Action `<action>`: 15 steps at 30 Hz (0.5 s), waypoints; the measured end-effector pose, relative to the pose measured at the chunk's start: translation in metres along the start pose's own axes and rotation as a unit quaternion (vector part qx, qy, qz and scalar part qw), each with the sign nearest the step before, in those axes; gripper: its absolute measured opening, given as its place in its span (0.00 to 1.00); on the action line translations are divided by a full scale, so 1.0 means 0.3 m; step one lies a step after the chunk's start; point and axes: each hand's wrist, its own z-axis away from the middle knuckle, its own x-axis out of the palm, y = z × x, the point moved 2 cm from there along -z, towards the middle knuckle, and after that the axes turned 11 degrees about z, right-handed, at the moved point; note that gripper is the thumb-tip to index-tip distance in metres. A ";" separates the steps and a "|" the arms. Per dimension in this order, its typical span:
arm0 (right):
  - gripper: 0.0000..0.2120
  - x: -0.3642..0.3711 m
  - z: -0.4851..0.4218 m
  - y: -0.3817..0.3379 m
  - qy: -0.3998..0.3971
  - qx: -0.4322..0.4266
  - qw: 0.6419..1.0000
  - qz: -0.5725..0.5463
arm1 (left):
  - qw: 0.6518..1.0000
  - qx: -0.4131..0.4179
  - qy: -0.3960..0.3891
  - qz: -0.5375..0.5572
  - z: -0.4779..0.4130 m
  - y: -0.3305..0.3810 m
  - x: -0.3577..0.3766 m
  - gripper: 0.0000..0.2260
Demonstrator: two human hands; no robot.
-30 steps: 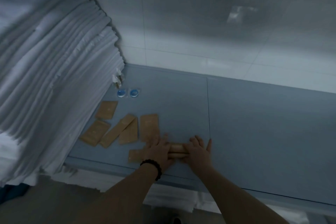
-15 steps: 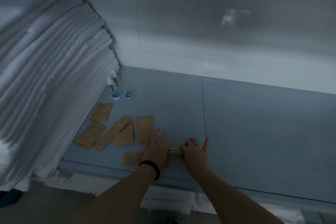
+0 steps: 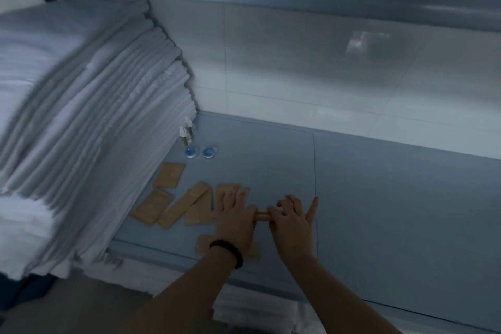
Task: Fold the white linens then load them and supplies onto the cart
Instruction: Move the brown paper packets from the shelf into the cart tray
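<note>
Both hands worked close together at the near edge of the blue worktop (image 3: pixel 379 211), joined by a small tan bundle (image 3: pixel 261 216) of supplies. The left hand (image 3: pixel 234 215) lay flat with straight fingers, pinning one end. The right hand (image 3: pixel 291 218) curled its fingers round the other end, probably to square the bundle for carrying. Loose packets (image 3: pixel 169 179) lay scattered just left, against the folded white linens (image 3: pixel 81 130) stacked high at the far left. No cart showed.
</note>
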 end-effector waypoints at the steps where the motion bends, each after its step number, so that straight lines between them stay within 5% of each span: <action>1: 0.13 -0.006 -0.009 -0.011 0.010 -0.005 1.000 -0.005 | 1.000 -0.008 0.012 0.012 0.009 -0.003 -0.019 0.04; 5: 0.13 -0.034 -0.042 -0.068 0.038 -0.044 0.998 -0.026 | 0.997 -0.066 0.039 -0.015 0.051 -0.041 -0.082 0.11; 15: 0.13 -0.108 -0.021 -0.232 0.069 -0.199 0.968 -0.140 | 0.962 -0.230 0.139 -0.045 0.298 -0.082 -0.176 0.05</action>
